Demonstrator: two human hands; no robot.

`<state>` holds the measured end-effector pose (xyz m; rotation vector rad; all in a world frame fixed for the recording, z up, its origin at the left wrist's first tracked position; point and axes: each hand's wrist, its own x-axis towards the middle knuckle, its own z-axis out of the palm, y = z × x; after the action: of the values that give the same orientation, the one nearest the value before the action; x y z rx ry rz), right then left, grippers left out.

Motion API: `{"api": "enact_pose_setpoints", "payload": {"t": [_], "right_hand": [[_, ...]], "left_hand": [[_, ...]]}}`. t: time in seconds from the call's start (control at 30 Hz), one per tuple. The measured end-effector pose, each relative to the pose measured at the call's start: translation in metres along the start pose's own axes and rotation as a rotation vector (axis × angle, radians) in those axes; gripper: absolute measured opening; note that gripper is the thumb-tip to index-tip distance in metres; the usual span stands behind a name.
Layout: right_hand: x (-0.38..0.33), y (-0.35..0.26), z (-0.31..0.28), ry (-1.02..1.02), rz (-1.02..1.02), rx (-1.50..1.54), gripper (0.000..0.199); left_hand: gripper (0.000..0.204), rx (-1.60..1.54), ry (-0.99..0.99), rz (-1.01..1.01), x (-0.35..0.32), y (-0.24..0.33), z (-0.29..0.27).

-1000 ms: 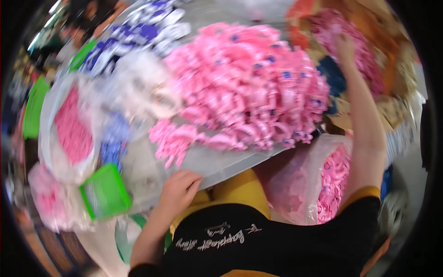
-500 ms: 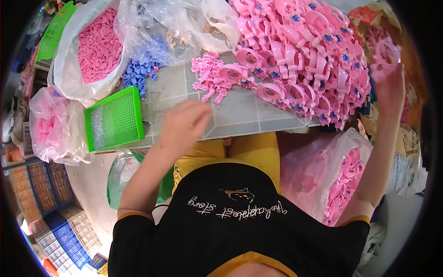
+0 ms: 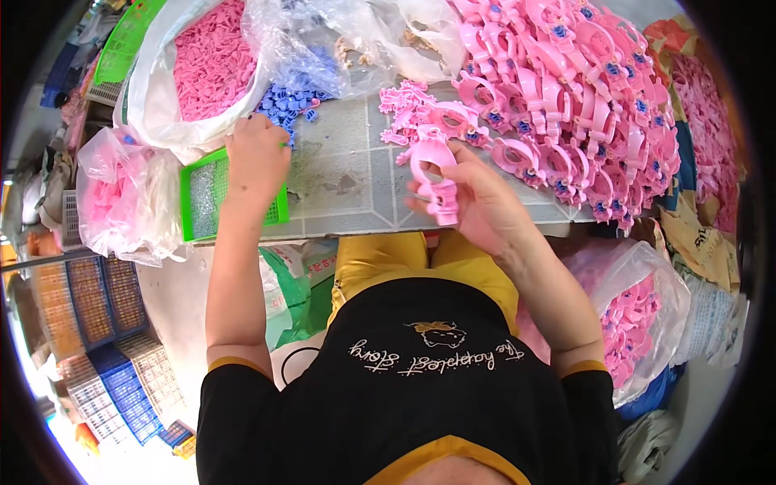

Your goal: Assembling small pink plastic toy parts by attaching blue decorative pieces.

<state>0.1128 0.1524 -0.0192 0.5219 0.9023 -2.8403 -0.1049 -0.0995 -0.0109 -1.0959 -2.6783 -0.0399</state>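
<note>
Our right hand (image 3: 477, 202), which half a second ago reached up at the big pink heap (image 3: 582, 89), now hangs over the worktop (image 3: 347, 178), fingers closed round one pink plastic piece (image 3: 436, 182). Our left hand (image 3: 257, 153) has moved up onto the green tray (image 3: 212, 198), fingers curled at the blue bits (image 3: 287, 101); we cannot tell whether it grips any. Clear bags (image 3: 174, 89) hold pink parts (image 3: 212, 52).

Bright, even daylight fills the scene, with hardly any hard shadows. The clear plastic bags (image 3: 323, 40) catch white glare. Fisheye bending curves the table (image 3: 347, 178) edge, and a black rim swallows the corners.
</note>
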Motion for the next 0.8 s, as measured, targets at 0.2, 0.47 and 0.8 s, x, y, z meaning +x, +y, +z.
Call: {"api": "enact_pose_setpoints", "payload": {"t": [0.2,0.47,0.8], "right_hand": [[0.009,0.017,-0.013,-0.009,-0.050,0.054,0.062],[0.032,0.019,-0.001,-0.072,-0.269,0.062,0.063],[0.030,0.031,-0.001,-0.133,-0.511,-0.224,0.072]], "left_hand": [[0.008,0.128,0.043,0.008,0.010,0.005,0.015],[0.013,-1.065,-0.018,-0.130,-0.010,0.104,-0.030],[0.024,-1.057,0.056,-0.160,-0.018,0.141,-0.016]]}}
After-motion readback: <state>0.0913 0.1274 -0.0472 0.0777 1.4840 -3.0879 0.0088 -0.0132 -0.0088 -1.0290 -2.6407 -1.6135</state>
